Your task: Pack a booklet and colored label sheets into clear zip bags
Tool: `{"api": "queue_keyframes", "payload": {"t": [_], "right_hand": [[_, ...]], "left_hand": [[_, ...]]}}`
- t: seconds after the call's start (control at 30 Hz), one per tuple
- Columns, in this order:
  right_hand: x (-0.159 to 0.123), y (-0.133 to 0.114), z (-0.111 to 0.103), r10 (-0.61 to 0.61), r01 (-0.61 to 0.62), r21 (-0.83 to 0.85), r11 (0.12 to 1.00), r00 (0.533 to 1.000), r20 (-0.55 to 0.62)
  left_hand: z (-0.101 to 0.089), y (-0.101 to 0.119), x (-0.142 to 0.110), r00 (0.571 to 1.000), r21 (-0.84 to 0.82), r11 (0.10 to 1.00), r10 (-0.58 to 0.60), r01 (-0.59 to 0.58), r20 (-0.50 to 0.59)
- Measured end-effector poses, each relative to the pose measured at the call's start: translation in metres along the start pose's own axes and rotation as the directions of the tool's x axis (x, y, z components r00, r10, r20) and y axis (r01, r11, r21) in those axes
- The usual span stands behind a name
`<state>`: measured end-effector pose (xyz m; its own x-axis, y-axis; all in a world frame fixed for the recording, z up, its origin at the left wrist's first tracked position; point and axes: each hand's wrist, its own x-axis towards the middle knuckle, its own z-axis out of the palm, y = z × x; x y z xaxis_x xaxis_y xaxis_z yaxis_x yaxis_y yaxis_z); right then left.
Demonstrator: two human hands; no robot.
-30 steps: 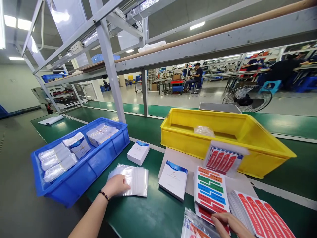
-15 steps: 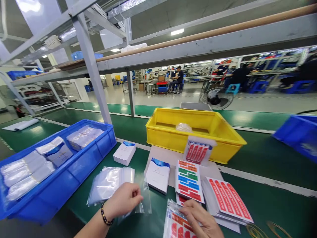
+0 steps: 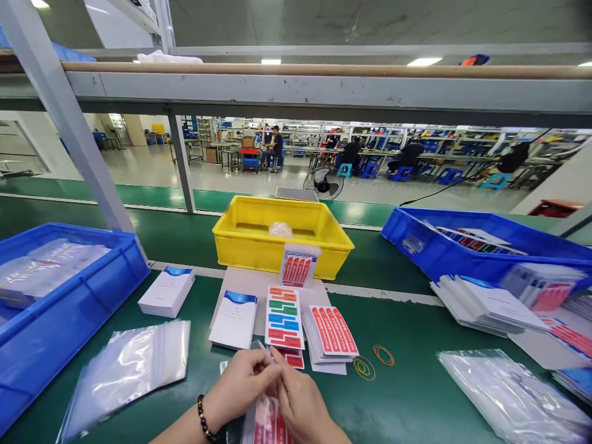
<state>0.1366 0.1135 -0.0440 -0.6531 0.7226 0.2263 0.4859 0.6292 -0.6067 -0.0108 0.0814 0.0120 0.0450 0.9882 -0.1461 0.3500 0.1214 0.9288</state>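
Observation:
My left hand [image 3: 247, 379], with a beaded bracelet, and my right hand [image 3: 300, 394] meet at the front centre. Their fingers are pinched together on the edge of a clear plastic bag [image 3: 259, 347], mostly hidden by the hands. Below them lies a glossy packet with red stickers [image 3: 269, 422]. Just beyond the hands is a multicoloured sticker sheet [image 3: 283, 317] on more sheets. To its left sits a stack of white booklets [image 3: 234, 320] with a blue top band; a stack of red sticker sheets [image 3: 333, 333] is to the right. Clear bags [image 3: 134, 364] lie in a pile at left.
A yellow bin [image 3: 282, 259] stands at the back, with a red-stickered packet [image 3: 298, 269] against it. Blue bins flank the table, left [image 3: 87, 314] and right [image 3: 416, 246]. Rubber bands [image 3: 365, 369], another booklet stack [image 3: 167, 291] and more bags [image 3: 509, 394] lie around. A metal post [image 3: 78, 117] rises at left.
The view has turned right, showing more of the right blue bin. My hands were apart, the left with a clear bag and the right at the stickered packet; now they have come together.

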Motion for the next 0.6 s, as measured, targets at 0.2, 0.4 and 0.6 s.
{"api": "queue_keyframes", "payload": {"t": [0.2,0.4,0.6], "right_hand": [[0.005,-0.017,-0.011,-0.019,0.02,0.031,0.999,0.999,-0.042],[0.009,-0.023,-0.02,0.054,-0.046,0.112,0.993,0.996,-0.069],[0.011,-0.015,-0.014,-0.009,0.006,-0.037,0.999,0.995,-0.095]], "left_hand": [[0.005,-0.013,0.006,0.998,-0.143,0.99,-0.019,0.01,-0.062],[0.002,-0.02,0.004,0.999,-0.225,0.974,-0.043,0.035,-0.031],[0.003,-0.019,-0.002,1.0,-0.025,1.0,0.006,-0.005,0.009]]}}
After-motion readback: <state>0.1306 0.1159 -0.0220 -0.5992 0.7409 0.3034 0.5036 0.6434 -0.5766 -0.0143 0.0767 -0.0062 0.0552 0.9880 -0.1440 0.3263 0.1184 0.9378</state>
